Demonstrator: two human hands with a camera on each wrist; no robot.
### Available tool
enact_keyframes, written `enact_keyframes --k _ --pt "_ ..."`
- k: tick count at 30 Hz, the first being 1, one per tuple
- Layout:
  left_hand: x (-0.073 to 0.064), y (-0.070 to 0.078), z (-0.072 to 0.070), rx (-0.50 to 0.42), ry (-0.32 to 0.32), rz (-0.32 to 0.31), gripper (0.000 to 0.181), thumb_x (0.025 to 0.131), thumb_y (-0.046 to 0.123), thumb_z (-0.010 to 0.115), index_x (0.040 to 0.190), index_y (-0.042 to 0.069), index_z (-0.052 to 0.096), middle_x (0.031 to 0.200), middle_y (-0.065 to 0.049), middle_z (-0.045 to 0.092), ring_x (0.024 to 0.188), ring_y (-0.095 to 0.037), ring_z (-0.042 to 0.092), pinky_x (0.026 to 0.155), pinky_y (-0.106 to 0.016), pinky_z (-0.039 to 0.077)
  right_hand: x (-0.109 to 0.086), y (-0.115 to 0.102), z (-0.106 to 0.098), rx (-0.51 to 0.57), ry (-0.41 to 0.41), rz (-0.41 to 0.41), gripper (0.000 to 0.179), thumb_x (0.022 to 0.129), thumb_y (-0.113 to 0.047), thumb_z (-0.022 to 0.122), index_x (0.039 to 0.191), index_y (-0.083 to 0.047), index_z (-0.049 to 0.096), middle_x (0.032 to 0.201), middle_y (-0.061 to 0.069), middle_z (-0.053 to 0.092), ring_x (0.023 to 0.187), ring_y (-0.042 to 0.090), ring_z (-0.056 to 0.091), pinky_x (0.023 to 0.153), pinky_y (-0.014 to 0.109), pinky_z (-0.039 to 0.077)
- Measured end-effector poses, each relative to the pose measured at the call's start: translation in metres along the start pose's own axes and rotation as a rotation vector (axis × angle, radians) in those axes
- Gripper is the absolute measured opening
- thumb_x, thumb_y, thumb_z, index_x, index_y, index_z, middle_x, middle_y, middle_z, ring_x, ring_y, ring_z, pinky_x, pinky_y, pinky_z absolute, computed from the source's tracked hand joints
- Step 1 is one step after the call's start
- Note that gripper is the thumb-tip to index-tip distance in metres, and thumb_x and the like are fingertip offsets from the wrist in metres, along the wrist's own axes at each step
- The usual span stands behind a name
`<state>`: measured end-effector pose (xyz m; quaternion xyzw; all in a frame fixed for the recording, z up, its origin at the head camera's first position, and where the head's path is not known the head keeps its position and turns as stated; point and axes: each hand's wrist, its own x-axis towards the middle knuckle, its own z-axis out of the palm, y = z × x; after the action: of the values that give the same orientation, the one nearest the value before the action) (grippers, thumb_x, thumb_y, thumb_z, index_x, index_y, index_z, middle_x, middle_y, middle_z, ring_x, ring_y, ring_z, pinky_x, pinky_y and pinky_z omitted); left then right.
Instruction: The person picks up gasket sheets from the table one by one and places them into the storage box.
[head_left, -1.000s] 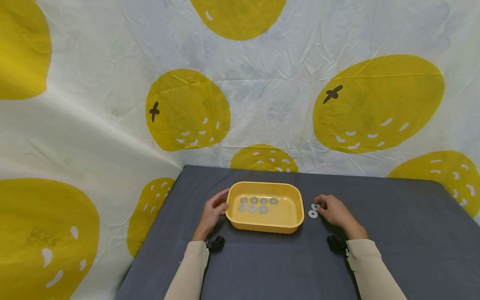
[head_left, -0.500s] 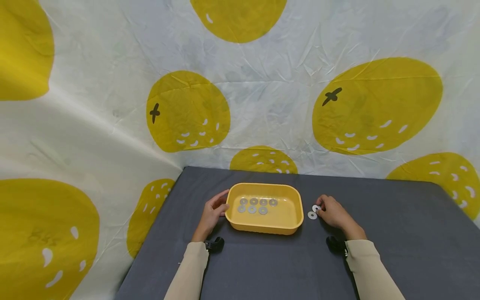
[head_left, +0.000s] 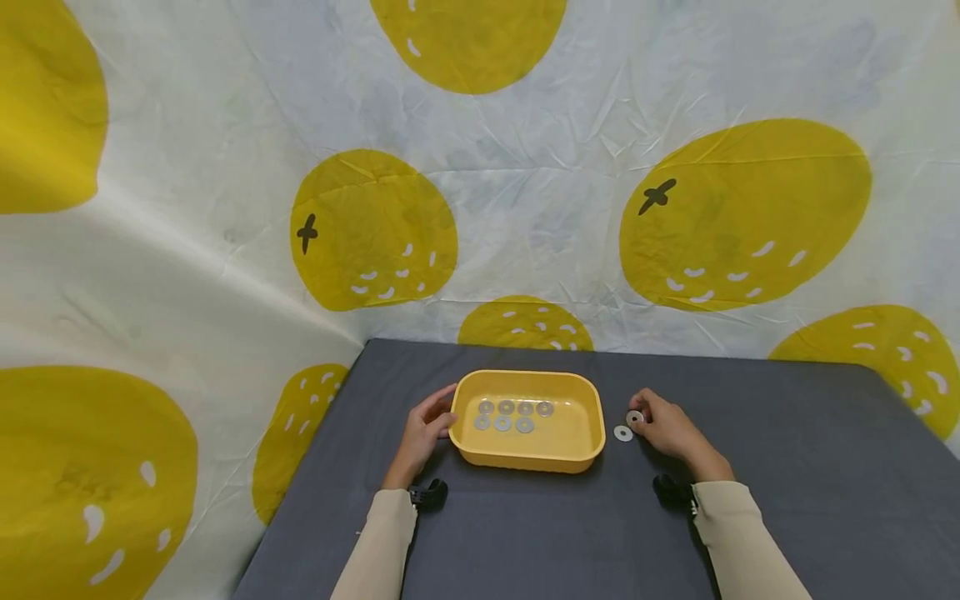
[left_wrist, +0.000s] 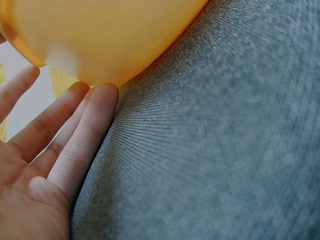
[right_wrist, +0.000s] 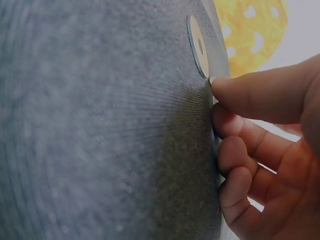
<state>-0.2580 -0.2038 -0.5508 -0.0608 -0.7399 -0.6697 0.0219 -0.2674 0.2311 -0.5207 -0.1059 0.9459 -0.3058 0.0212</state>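
Observation:
A yellow plastic basin [head_left: 528,460] stands on the table with several flat metal washers [head_left: 524,426] in two rows inside it. My left hand [head_left: 422,433] holds its left end, thumb at the rim and fingers against the outer wall; the fingertips touch that wall in the left wrist view. Right of the basin, my right hand [head_left: 670,425] pinches a washer [head_left: 634,418] at its edge, low over the cloth. Thumb and fingers hide most of this washer in the right wrist view. Another washer [head_left: 623,433] lies flat on the cloth close beside it, also visible as a washer [right_wrist: 198,46] above the thumb.
Dark grey cloth [head_left: 555,533] covers the table. Behind and to the left hangs a white curtain [head_left: 525,225] printed with yellow fruit. A black wrist camera [head_left: 429,496] sits on the left wrist and another black camera [head_left: 672,492] on the right.
The washer at my right fingers has slid slightly right, away from the other loose washer. My left hand stays at the basin. The head view has shifted a little.

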Motion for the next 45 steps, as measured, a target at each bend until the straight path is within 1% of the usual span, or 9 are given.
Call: enact_keyframes --k 4,9,13,19,24,30,35,40,45 --pt "-0.001 0.000 0.000 -0.003 -0.003 0.004 0.052 0.098 0.011 0.064 0.148 0.020 0.056 0.135 -0.024 0.064 0.118 -0.044 0.062 0.078 -0.028 0.061 0.000 0.000 -0.002 -0.009 -0.032 -0.012 0.026 0.098 -0.012 0.063 0.123 -0.003 0.064 0.087 0.008 0.060 0.074 0.021 0.053 0.068 0.036 0.042" --pt "-0.002 0.000 0.000 -0.003 -0.008 0.008 0.050 0.099 0.011 0.064 0.147 0.022 0.057 0.134 -0.023 0.064 0.117 -0.042 0.064 0.077 -0.028 0.061 -0.002 0.000 -0.004 -0.002 -0.035 0.001 0.024 0.098 -0.010 0.064 0.120 -0.002 0.067 0.088 0.009 0.061 0.074 0.021 0.053 0.066 0.036 0.043" --pt "-0.002 -0.001 0.000 0.006 -0.008 0.026 0.051 0.098 0.010 0.064 0.148 0.019 0.057 0.133 -0.023 0.065 0.113 -0.038 0.066 0.077 -0.028 0.061 -0.003 -0.001 -0.005 0.021 -0.025 0.027 0.026 0.095 -0.008 0.068 0.120 0.000 0.066 0.086 0.009 0.059 0.071 0.021 0.052 0.062 0.033 0.041" --pt "-0.001 -0.001 0.001 -0.001 0.000 0.031 0.053 0.097 0.010 0.064 0.150 0.014 0.054 0.133 -0.026 0.064 0.112 -0.037 0.066 0.076 -0.028 0.061 -0.002 -0.001 -0.007 0.051 -0.007 0.034 0.031 0.088 -0.003 0.074 0.117 0.000 0.065 0.086 0.008 0.060 0.073 0.020 0.053 0.064 0.032 0.042" --pt "-0.001 0.001 0.001 -0.005 0.000 0.025 0.052 0.097 0.009 0.064 0.148 0.017 0.056 0.131 -0.025 0.065 0.112 -0.038 0.066 0.076 -0.027 0.061 0.000 -0.002 -0.009 0.050 0.045 0.012 0.033 0.083 -0.002 0.077 0.114 0.001 0.066 0.085 0.008 0.063 0.073 0.019 0.055 0.065 0.032 0.043" --pt "-0.001 0.000 0.002 0.005 0.008 0.027 0.051 0.097 0.008 0.063 0.146 0.020 0.059 0.128 -0.022 0.067 0.108 -0.031 0.069 0.077 -0.030 0.062 0.001 -0.006 -0.012 0.054 0.100 0.019 0.032 0.083 -0.006 0.079 0.112 0.001 0.068 0.087 0.010 0.064 0.075 0.020 0.055 0.065 0.032 0.043" --pt "0.000 -0.001 0.002 -0.007 0.010 0.018 0.050 0.096 0.007 0.063 0.142 0.026 0.062 0.127 -0.018 0.068 0.107 -0.029 0.069 0.077 -0.031 0.062 0.001 -0.012 -0.014 0.023 0.159 0.001 0.031 0.084 -0.013 0.081 0.111 -0.003 0.069 0.097 0.012 0.060 0.081 0.023 0.055 0.068 0.031 0.042" --pt "0.000 0.000 0.002 -0.010 0.004 0.023 0.050 0.096 0.007 0.064 0.143 0.025 0.061 0.128 -0.019 0.068 0.108 -0.032 0.069 0.076 -0.030 0.062 -0.001 -0.021 -0.015 0.015 0.200 -0.023 0.031 0.087 -0.014 0.079 0.114 -0.004 0.068 0.099 0.013 0.054 0.082 0.023 0.051 0.068 0.032 0.040" --pt "-0.006 0.020 0.000 -0.018 -0.049 0.000 0.053 0.098 0.003 0.061 0.149 0.013 0.054 0.132 -0.029 0.063 0.115 -0.046 0.064 0.078 -0.028 0.062 -0.001 -0.033 -0.013 0.036 0.197 -0.039 0.031 0.088 -0.013 0.078 0.116 -0.005 0.068 0.097 0.011 0.053 0.080 0.022 0.047 0.066 0.032 0.038"
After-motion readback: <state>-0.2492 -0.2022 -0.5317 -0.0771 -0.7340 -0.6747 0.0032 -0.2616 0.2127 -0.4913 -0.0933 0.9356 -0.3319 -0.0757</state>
